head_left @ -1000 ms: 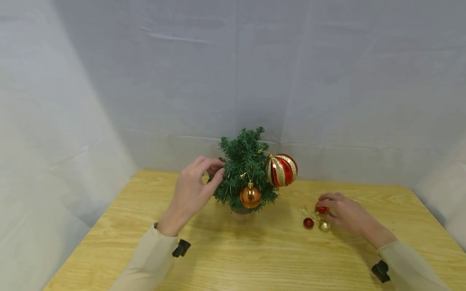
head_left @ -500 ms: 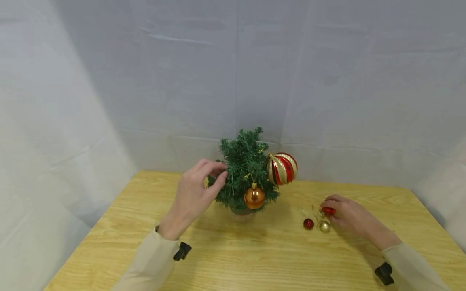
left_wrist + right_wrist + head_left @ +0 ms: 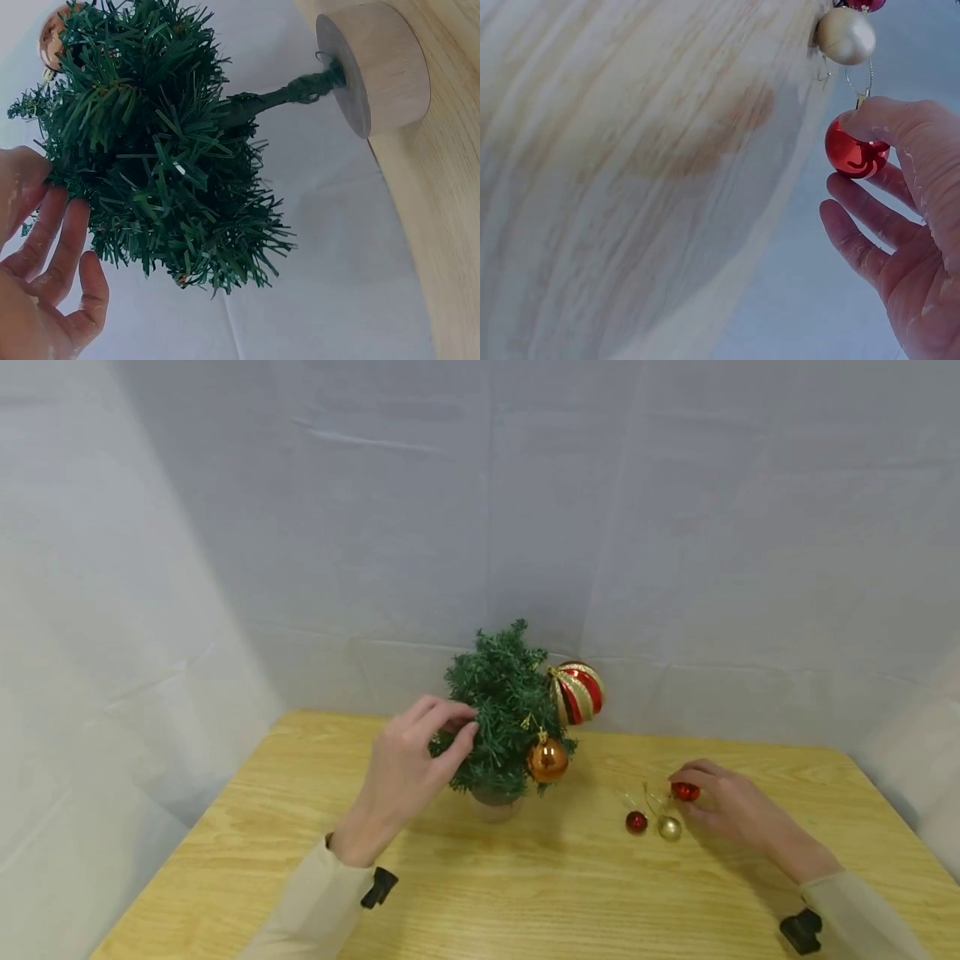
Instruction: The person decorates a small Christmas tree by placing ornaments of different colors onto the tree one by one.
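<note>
A small green Christmas tree (image 3: pixel 498 710) stands on a round wooden base (image 3: pixel 390 67). My left hand (image 3: pixel 408 764) is at its left side, thumb and index finger pinching the tips of a branch; the foliage partly hides those fingertips. From the tree's right side hang a shiny orange bauble (image 3: pixel 547 761) and a larger red and gold striped bauble (image 3: pixel 579 693). Off to the right, my right hand (image 3: pixel 738 806) holds a small red bauble (image 3: pixel 851 154) between thumb and fingers, its cord loop pointing away from the palm.
A dark red bauble (image 3: pixel 636 822) and a gold bauble (image 3: pixel 669 828) lie on the wooden table (image 3: pixel 570 902), just left of the right hand. Pale cloth (image 3: pixel 420 527) hangs behind the table and along its sides.
The tree has turned under my left hand, its orange bauble swinging rightward and the striped one back. My right hand has drawn the red bauble slightly right, away from the other two.
</note>
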`<move>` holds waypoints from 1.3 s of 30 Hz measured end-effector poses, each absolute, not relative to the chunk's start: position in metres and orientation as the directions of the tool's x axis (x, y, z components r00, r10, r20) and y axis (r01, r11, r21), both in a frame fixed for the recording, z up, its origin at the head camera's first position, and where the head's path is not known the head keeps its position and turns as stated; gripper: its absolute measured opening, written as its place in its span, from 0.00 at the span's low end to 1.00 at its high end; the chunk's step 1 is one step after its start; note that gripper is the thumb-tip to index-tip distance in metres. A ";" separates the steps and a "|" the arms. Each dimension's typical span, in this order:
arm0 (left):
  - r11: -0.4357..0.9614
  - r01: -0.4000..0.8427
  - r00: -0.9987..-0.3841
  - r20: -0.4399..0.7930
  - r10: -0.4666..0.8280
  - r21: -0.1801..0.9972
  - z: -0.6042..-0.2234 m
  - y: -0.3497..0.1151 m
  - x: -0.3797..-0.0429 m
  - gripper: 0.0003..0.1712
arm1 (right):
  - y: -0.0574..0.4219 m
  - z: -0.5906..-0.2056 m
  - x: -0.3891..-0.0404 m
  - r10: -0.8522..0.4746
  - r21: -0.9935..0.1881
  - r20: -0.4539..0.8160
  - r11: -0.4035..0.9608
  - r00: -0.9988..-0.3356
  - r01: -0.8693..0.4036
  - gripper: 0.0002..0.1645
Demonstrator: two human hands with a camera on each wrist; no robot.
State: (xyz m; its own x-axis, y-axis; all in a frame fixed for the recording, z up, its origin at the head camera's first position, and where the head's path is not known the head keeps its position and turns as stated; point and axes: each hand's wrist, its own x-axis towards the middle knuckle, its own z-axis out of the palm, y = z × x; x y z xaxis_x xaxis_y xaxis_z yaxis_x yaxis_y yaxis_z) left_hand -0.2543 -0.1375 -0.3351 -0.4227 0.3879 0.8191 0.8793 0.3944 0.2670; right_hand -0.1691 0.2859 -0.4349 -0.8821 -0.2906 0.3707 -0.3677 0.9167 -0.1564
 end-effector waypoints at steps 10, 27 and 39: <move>0.353 0.909 -0.359 0.846 0.394 0.221 -0.337 -0.132 -0.253 0.08 | 0.288 -0.432 -0.157 -0.317 -0.083 0.491 0.910 -0.812 -0.406 0.25; 0.357 0.933 -0.124 0.893 0.432 -0.043 -0.340 -0.134 -0.277 0.07 | 0.243 -0.420 -0.106 -0.233 -0.056 0.659 0.933 -0.715 -0.356 0.23; 0.368 0.894 0.080 0.901 0.427 -0.254 -0.342 -0.132 -0.294 0.07 | 0.189 -0.403 -0.079 -0.157 -0.055 0.695 0.961 -0.702 -0.269 0.31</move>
State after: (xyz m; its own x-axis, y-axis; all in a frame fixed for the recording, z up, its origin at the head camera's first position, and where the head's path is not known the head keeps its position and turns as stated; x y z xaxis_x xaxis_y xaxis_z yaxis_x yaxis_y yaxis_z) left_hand -0.2938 -0.1316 -0.3419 0.0805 0.4270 0.9006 0.8944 0.3678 -0.2543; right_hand -0.0792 0.1886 -0.4029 -0.7019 -0.1569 0.6948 -0.2694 0.9614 -0.0551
